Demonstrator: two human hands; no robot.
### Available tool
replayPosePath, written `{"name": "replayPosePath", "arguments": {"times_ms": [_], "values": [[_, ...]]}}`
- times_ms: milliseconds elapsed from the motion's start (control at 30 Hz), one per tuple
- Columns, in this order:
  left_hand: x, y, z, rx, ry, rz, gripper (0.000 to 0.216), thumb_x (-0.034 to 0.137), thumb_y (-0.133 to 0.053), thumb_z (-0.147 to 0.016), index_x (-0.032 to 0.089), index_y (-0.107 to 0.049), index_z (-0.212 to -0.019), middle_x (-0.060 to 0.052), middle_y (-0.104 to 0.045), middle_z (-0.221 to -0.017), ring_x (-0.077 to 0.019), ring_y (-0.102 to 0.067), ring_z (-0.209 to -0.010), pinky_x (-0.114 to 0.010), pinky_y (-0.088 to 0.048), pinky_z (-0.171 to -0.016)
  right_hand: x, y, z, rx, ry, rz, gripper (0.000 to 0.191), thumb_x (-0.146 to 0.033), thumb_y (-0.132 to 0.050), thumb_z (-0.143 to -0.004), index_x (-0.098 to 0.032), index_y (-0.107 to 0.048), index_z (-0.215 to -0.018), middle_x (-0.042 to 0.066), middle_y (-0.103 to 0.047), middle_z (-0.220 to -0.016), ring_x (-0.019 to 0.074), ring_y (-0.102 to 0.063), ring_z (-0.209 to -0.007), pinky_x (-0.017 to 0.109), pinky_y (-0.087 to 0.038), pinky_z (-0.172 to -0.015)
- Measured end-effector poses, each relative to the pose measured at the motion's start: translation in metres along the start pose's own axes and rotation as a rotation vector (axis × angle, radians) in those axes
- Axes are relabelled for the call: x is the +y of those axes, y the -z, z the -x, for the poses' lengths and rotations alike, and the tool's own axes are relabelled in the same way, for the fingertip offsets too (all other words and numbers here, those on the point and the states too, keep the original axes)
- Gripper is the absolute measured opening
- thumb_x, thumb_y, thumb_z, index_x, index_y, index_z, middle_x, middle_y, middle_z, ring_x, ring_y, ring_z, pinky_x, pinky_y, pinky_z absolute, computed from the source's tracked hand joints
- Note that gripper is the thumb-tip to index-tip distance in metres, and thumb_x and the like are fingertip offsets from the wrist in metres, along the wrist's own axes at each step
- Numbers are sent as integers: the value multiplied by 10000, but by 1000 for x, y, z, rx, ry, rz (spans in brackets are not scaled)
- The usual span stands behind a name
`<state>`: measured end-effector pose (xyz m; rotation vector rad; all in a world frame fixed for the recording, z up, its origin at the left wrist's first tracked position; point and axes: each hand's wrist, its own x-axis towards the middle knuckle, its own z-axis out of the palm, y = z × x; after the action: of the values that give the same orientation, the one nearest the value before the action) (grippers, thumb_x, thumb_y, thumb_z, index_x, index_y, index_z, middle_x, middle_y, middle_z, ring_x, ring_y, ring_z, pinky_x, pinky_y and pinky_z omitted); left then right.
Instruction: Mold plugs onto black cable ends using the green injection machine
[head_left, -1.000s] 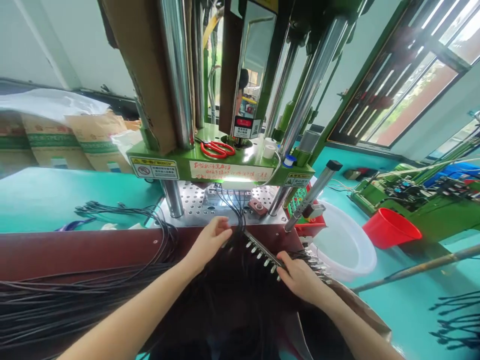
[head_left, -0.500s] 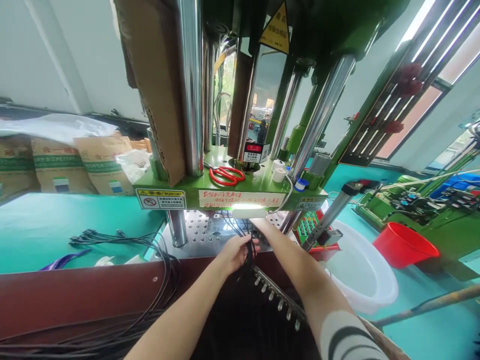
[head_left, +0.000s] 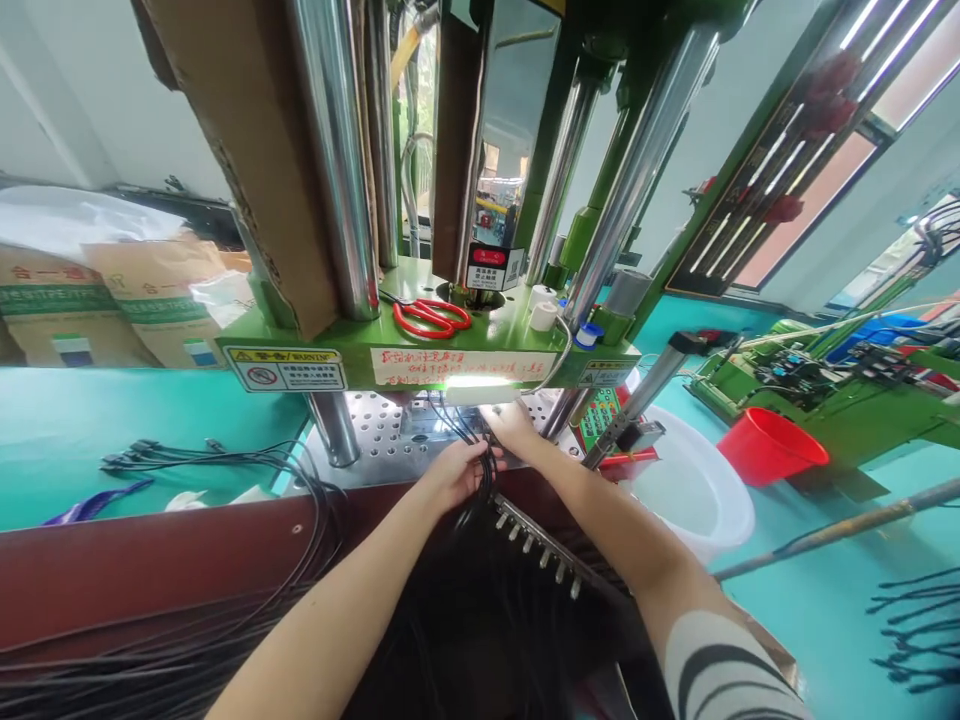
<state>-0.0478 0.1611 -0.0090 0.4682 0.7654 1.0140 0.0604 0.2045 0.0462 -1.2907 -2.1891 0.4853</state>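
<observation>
My left hand (head_left: 459, 474) is closed round a bundle of black cables (head_left: 487, 470) just in front of the machine's perforated metal bed. The cables run up from it to a metal mould (head_left: 431, 425) under the green press. Beyond it, my right hand (head_left: 511, 428) reaches in below the lit lamp (head_left: 480, 392), close to the upper part of the cables. Its fingertips are small and blurred, so their grip is unclear. Below the hands, a metal bar (head_left: 536, 540) with a row of several metal connector pieces slants down to the right.
Red-handled scissors (head_left: 431, 318) lie on the green press plate (head_left: 360, 335). More black cables (head_left: 172, 455) spread over the left table. A white tub (head_left: 694, 490) and red bucket (head_left: 772, 445) stand right. Chrome columns (head_left: 330, 430) flank the bed.
My right hand has come into clearer view from under the lamp, its wrist now bent leftward. My left hand keeps hold of the cables. The whole view has shifted with my head.
</observation>
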Motion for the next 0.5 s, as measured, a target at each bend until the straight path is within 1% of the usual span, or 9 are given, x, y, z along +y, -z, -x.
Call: {"name": "replayPosePath", "arguments": {"times_ms": [67,133,200,267,300,333,400,433,500], "values": [[0,0,1,-4,-2,1,49,124,-506,-777,145,-493,-819,-38,-622,-639,-155,-627,-546,-217,-464,-447,11,18,40,28,54,25,200,-262,-453,-839,-156,-578,-953,72,-614,-981,197,-536,-939,333,-390,-861],[0,-1,2,6,1,0,58,126,-521,-771,145,-497,-821,-40,-627,-641,-155,-627,-536,-217,-465,-438,31,44,96,105,120,87,272,-270,-473,-818,-170,-519,-1067,82,-598,-1035,201,-537,-957,335,-397,-858],[1,-1,2,22,7,-1,90,131,-546,-756,143,-503,-834,-44,-632,-647,-160,-627,-528,-221,-466,-429,61,78,158,274,-23,177,275,-289,-449,-830,-183,-491,-1080,85,-607,-984,202,-568,-879,339,-437,-789],[1,-2,1,39,5,6,105,139,-562,-747,141,-506,-835,-42,-632,-642,-159,-625,-520,-223,-467,-426,95,113,216,452,-190,377,308,-303,-433,-815,-152,-500,-1075,117,-604,-947,230,-578,-838,368,-451,-757],[1,-3,0,45,4,11,100,143,-562,-747,138,-507,-830,-40,-631,-636,-157,-624,-516,-223,-468,-427,110,129,240,488,-264,525,316,-316,-427,-798,-130,-527,-1034,140,-605,-929,261,-572,-850,405,-441,-771],[2,-3,-1,50,4,16,92,147,-559,-749,136,-510,-826,-40,-630,-633,-155,-623,-515,-224,-470,-429,123,142,259,430,-334,652,341,-341,-445,-769,-112,-549,-998,162,-606,-915,295,-569,-852,442,-435,-770],[2,-4,-2,57,7,26,76,154,-549,-757,129,-517,-821,-41,-629,-627,-154,-622,-514,-227,-475,-435,135,159,278,304,-429,789,415,-398,-496,-709,-106,-566,-996,196,-595,-973,347,-555,-892,495,-423,-764],[3,-4,-2,58,10,29,69,157,-544,-761,127,-519,-818,-42,-629,-626,-153,-621,-514,-228,-476,-437,133,161,278,260,-417,781,451,-413,-514,-693,-105,-565,-1019,205,-578,-1033,358,-538,-947,502,-413,-791],[4,-5,-1,55,14,34,62,158,-536,-766,126,-521,-816,-42,-629,-630,-153,-622,-519,-230,-478,-443,113,152,255,209,-317,617,464,-409,-524,-709,-118,-561,-1067,191,-548,-1121,328,-516,-1020,461,-407,-845]]}}
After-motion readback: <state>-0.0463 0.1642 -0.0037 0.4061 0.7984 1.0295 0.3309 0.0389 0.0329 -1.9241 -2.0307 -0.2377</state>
